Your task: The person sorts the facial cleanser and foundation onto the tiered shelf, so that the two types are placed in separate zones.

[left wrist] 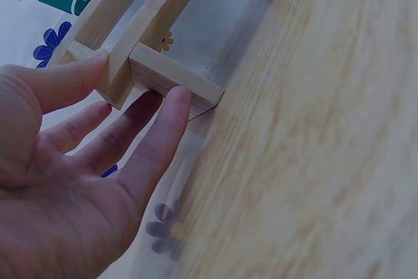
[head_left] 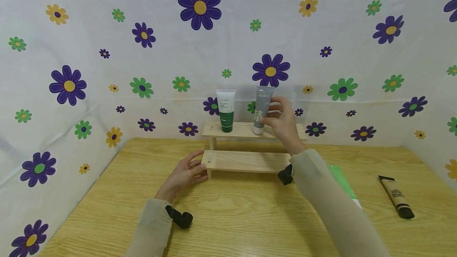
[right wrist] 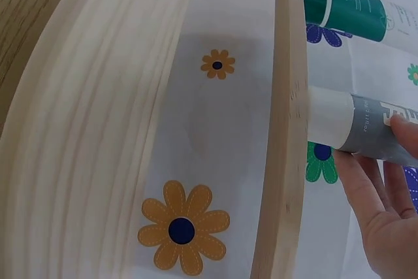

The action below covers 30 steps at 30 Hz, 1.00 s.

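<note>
A two-step wooden shelf [head_left: 246, 161] stands at the back of the table. At its left end my left hand [head_left: 183, 175] holds the lower step, thumb on the board's end and fingers against the leg [left wrist: 176, 76]. With thumb and fingers my right hand [head_left: 284, 124] grips a grey squeeze tube [head_left: 263, 104], its white cap down at the upper step [head_left: 242, 129]. The tube leans slightly in the head view, and the right wrist view shows the cap right at the board's edge. A white and green tube [head_left: 226, 110] stands upright on the upper step, left of the grey one.
To the right of the shelf, a green tube [head_left: 342, 181] lies on the table [head_left: 221, 217], partly hidden by my right sleeve. Farther right lies a beige tube with a black cap [head_left: 396, 196]. A flower-patterned cloth [head_left: 160, 66] hangs behind the table.
</note>
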Motion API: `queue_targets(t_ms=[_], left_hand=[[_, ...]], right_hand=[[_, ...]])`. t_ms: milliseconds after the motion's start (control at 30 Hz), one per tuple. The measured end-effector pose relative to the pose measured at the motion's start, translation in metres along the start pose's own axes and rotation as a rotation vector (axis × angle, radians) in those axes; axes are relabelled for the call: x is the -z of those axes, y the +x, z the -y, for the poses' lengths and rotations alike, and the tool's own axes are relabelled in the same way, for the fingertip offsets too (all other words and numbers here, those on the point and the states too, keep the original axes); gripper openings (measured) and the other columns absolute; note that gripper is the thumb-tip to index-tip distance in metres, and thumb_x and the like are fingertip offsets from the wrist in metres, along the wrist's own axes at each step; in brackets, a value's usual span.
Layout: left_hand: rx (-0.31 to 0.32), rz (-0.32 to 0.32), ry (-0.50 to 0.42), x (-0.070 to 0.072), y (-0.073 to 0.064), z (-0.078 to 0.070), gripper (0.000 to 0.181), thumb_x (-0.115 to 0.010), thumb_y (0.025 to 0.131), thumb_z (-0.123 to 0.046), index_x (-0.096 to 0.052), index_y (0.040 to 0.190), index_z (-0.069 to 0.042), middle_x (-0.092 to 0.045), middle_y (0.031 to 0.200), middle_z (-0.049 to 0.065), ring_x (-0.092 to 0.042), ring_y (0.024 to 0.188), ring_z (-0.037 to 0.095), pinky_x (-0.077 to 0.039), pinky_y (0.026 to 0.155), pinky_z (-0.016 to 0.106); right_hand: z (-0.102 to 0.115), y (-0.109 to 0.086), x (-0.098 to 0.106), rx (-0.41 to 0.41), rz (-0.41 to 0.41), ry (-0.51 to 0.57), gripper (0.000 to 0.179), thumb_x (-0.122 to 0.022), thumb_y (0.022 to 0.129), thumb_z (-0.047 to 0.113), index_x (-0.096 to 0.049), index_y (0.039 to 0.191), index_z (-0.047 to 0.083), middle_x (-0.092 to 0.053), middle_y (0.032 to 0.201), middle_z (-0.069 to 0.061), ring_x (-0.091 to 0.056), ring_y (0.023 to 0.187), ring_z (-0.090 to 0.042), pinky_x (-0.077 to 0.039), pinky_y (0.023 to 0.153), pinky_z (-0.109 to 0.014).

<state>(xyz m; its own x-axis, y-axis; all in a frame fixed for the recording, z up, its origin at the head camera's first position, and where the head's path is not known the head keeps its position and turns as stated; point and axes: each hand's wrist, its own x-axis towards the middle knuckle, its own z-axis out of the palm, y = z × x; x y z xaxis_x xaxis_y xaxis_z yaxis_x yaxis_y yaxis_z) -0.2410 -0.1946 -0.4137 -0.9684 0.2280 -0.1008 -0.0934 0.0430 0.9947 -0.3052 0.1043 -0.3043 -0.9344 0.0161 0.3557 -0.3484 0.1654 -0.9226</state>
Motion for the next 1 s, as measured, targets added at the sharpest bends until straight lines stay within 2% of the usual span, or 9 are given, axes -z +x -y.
queue_targets(t_ms=[367, 567, 833, 1000], left_hand=[[-0.005, 0.004, 0.004, -0.0008, 0.0003, 0.0001, 0.056, -0.046, 0.107, 0.0, -0.026, 0.159, -0.003, -0.043, 0.147, 0.033, -0.055, 0.125, 0.044, -0.054, 0.097, 0.047], [-0.003, 0.01, 0.002, -0.0005, 0.0007, -0.0003, 0.056, -0.046, 0.107, 0.0, -0.026, 0.159, -0.003, -0.043, 0.147, 0.033, -0.055, 0.125, 0.044, -0.054, 0.097, 0.047], [0.001, 0.013, -0.011, 0.0002, 0.0, -0.0003, 0.056, -0.046, 0.107, -0.001, -0.026, 0.16, -0.005, -0.043, 0.148, 0.032, -0.054, 0.126, 0.044, -0.052, 0.099, 0.048], [0.007, 0.012, -0.02, 0.0007, -0.0003, -0.0016, 0.056, -0.046, 0.107, -0.001, -0.026, 0.16, -0.006, -0.043, 0.148, 0.031, -0.055, 0.125, 0.041, -0.053, 0.099, 0.046]], right_hand=[[-0.0023, 0.0048, -0.0107, 0.079, 0.017, -0.032, 0.056, -0.067, 0.082, -0.023, -0.048, 0.132, -0.007, -0.058, 0.125, -0.028, -0.061, 0.11, -0.043, -0.052, 0.098, -0.05], [-0.0022, 0.0055, -0.0095, 0.057, 0.027, -0.035, 0.056, -0.067, 0.084, -0.021, -0.047, 0.133, -0.006, -0.057, 0.127, -0.027, -0.059, 0.113, -0.042, -0.051, 0.099, -0.05], [-0.0019, 0.0056, -0.0085, 0.032, 0.065, -0.089, 0.05, -0.067, 0.087, -0.015, -0.049, 0.133, -0.008, -0.057, 0.13, -0.028, -0.058, 0.119, -0.041, -0.048, 0.104, -0.049], [0.0, 0.0035, -0.0025, -0.019, 0.11, -0.094, 0.055, -0.069, 0.089, -0.01, -0.046, 0.138, -0.007, -0.056, 0.132, -0.027, -0.055, 0.123, -0.041, -0.045, 0.107, -0.05]])
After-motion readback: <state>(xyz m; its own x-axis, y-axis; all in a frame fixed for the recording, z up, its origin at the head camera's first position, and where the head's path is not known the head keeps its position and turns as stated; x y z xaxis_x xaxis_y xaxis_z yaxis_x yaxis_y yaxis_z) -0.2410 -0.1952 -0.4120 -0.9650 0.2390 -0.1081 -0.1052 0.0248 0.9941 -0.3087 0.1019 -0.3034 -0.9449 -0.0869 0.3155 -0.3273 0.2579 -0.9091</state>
